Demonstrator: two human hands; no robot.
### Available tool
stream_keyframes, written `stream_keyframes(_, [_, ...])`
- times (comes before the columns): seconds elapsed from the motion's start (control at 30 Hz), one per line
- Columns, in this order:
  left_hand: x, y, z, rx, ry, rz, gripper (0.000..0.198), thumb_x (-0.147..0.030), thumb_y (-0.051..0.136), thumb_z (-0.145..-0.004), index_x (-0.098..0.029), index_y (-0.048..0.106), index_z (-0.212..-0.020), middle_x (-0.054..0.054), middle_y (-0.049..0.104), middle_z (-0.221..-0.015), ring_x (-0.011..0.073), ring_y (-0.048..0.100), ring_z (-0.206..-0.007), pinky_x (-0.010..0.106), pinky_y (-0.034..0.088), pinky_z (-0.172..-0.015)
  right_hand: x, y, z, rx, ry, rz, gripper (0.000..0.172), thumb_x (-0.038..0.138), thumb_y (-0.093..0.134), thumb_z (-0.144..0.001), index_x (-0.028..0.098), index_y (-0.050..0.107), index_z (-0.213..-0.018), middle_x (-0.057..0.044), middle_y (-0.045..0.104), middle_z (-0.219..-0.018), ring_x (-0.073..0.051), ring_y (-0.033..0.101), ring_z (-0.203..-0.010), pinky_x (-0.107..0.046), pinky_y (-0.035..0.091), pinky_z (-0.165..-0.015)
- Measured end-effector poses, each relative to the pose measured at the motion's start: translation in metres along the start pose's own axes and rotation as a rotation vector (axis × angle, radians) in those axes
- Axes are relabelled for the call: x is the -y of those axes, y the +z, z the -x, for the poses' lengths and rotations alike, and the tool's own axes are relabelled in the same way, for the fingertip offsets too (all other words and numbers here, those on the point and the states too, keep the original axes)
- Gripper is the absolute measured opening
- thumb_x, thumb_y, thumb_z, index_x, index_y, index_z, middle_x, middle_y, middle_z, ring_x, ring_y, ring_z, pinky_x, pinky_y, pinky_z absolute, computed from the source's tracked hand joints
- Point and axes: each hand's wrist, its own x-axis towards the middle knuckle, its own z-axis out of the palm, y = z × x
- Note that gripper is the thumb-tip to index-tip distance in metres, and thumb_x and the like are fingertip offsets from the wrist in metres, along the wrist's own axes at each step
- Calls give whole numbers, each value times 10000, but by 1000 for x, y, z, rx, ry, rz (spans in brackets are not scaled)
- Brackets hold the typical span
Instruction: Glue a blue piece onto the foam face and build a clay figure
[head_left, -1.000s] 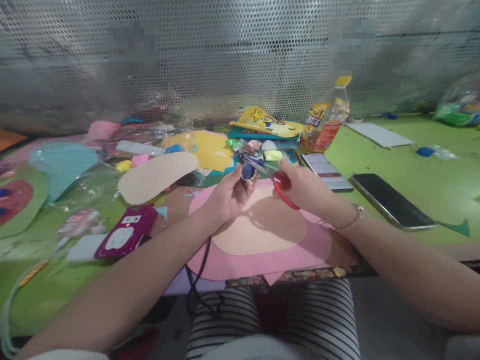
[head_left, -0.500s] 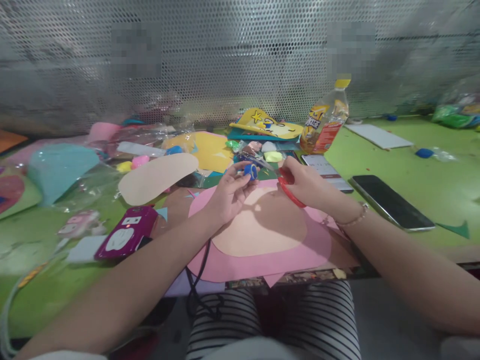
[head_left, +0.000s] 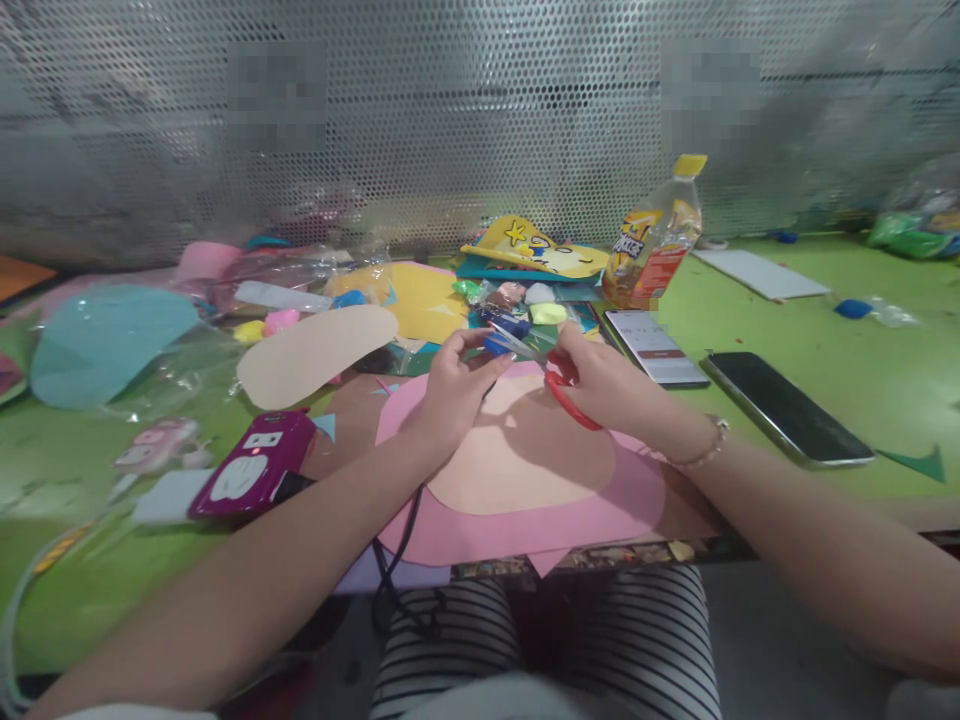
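My left hand (head_left: 454, 395) pinches a small blue lump (head_left: 495, 344) between thumb and fingers, above the sheets. My right hand (head_left: 604, 380) is closed on a pair of scissors (head_left: 571, 404) with red handles. Their blades point left and lie across the blue lump; whether they touch it I cannot tell. Below both hands, a cream rounded cut-out (head_left: 517, 470) rests on a larger pink sheet (head_left: 480, 535). Just behind the fingers are several soft coloured lumps, among them a pale yellow one (head_left: 548, 314).
A tilted drink bottle (head_left: 654, 250) stands behind my right hand. To the right lie a lit phone (head_left: 654, 348) and a dark phone (head_left: 787, 408). On the left are a purple device (head_left: 255, 468) with a cable, a beige cut-out (head_left: 315, 355) and plastic-wrapped sheets (head_left: 112, 345).
The scissors have moved left, bringing their blades over the blue lump. My left hand has turned, so its fingers now cover more of the lump.
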Motion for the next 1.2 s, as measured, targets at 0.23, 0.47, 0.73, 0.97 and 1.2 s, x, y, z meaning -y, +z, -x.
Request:
stream_keyframes(0.23, [-6,2,5,-39,57,-122,282,-179,743,-602,-175,569,-824,19,644,-877,122,614,-803,240,477,-711,3,-2,1,-26,-2,135,95,220,451,-775,186,397,-845,-74,605,-722,-182,492,-617,-263,272,-529])
stream_keyframes(0.47, [-8,3,6,-64,84,-206,252,-179,746,-587,-168,591,-786,27,660,-868,130,622,-803,245,484,-710,1,-2,0,-25,9,234,150,195,455,-761,166,453,-909,-89,631,-734,-191,508,-608,-272,230,-505])
stream_keyframes(0.73, [-10,4,6,-92,67,-205,272,-180,756,-567,-153,617,-799,36,679,-851,135,630,-793,257,494,-720,1,-4,0,-46,25,320,184,191,452,-756,159,503,-930,-82,616,-698,-176,488,-554,-268,223,-494])
stream_keyframes(0.97, [-6,2,4,-91,39,-154,332,-197,753,-576,-159,604,-870,37,676,-871,138,639,-809,260,498,-717,-5,-1,-3,-104,60,221,82,229,490,-743,181,505,-808,-51,566,-654,-152,444,-523,-252,239,-491])
stream_keyframes(1.2, [2,-4,-2,-81,92,-147,349,-173,740,-592,-178,571,-898,25,650,-893,129,630,-816,248,490,-710,-7,-3,-1,-43,0,88,158,210,483,-743,177,444,-892,-65,595,-756,-172,485,-618,-256,292,-538])
